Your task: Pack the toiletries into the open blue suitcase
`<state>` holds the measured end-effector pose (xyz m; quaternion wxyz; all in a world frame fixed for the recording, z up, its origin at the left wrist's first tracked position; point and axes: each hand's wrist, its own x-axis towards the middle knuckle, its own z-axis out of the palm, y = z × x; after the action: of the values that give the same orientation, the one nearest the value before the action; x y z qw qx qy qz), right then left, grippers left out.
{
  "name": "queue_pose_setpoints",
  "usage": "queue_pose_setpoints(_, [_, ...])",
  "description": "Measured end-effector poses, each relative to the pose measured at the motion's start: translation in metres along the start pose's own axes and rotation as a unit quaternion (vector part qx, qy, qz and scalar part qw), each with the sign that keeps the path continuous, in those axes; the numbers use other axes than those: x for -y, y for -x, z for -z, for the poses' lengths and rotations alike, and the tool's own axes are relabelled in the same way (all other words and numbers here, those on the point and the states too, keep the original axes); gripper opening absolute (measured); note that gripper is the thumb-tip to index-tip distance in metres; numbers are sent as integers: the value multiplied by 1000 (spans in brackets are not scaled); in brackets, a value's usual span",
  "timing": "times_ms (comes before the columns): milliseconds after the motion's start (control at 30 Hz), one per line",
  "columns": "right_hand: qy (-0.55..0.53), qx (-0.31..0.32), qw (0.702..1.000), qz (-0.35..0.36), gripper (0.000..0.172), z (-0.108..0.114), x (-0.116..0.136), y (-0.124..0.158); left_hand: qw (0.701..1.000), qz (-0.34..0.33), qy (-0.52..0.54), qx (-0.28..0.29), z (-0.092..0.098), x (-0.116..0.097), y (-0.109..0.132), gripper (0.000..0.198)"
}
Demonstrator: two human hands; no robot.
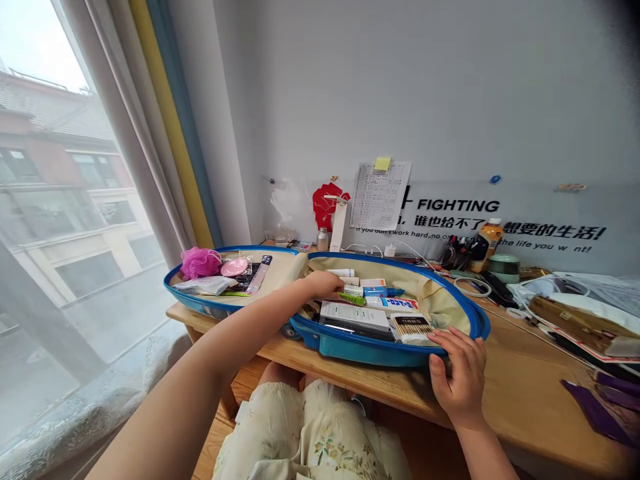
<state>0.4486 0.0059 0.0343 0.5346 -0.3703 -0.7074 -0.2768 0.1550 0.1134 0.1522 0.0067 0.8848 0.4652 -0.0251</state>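
Observation:
A small blue suitcase lies open on the wooden desk, both halves lined in beige. My left hand reaches into the right half, fingers curled over a green tube among several tubes and boxes. My right hand rests on the near rim of that half, fingers bent over the edge beside a box of cotton swabs. A white flat box lies in front of the tubes. The left half holds a pink bath puff, a pink round case and packets.
The wooden desk runs right, cluttered with cables, a juice bottle, a green pot and papers. A window and curtains stand at left. A wall board with a note sheet is behind. My lap in pale floral cloth is below.

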Motion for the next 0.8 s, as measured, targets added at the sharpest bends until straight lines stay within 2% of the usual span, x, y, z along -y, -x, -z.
queue_pose_setpoints(200, [-7, 6, 1000, -8, 23, 0, -1, 2, 1000, 4, 12, 9, -8, 0, -2, 21])
queue_pose_setpoints(267, [-13, 0, 1000, -12, 23, -1, 0, 1, 1000, 11, 26, -13, -4, -2, 1, 24])
queue_pose_setpoints(367, [-17, -3, 1000, -18, 23, -1, 2, -1, 994, 39, 50, -86, 9, 3, 13, 30])
queue_pose_setpoints(467, [-19, -5, 1000, -15, 23, -1, 2, -1, 981, 88, 65, -158, 27, 26, 36, 40])
queue_pose_setpoints(533, [-14, -3, 1000, -14, 24, -1, 1, -1, 974, 129, 67, -176, 35, 51, 58, 44])
queue_pose_setpoints(600, [-7, 0, 1000, -17, 25, -1, 1, -1, 970, 171, 66, -157, 37, 80, 84, 48])
queue_pose_setpoints(667, [-3, 2, 1000, -19, 25, -1, 1, -1, 973, 199, 61, -103, 32, 107, 109, 47])
queue_pose_setpoints(800, [-2, -1, 1000, -16, 24, -2, 1, 0, 971, 239, 27, 7, 8, 145, 150, 30])
